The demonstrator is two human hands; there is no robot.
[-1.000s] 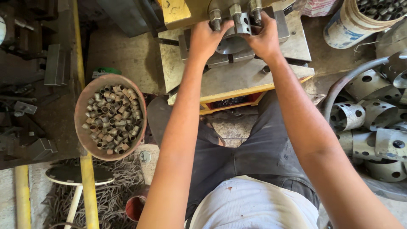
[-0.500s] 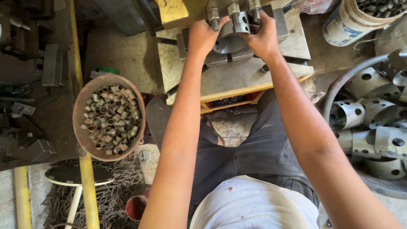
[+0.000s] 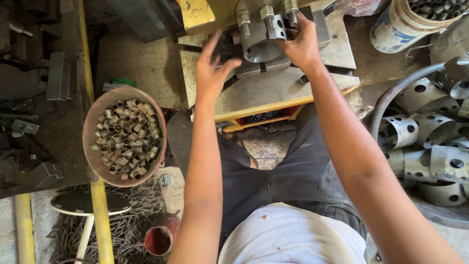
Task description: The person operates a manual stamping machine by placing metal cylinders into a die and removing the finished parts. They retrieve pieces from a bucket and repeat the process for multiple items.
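A metal ring (image 3: 259,46) sits seated in the press (image 3: 273,83), pinned by the right hand (image 3: 303,46), while the left hand (image 3: 212,73) hovers open and empty beside it.

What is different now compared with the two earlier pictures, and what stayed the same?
The left hand let go of the curved metal piece on the press fixture, drew back toward the person and is open. The right hand remains on the piece. The bowl of small metal sleeves has not moved.
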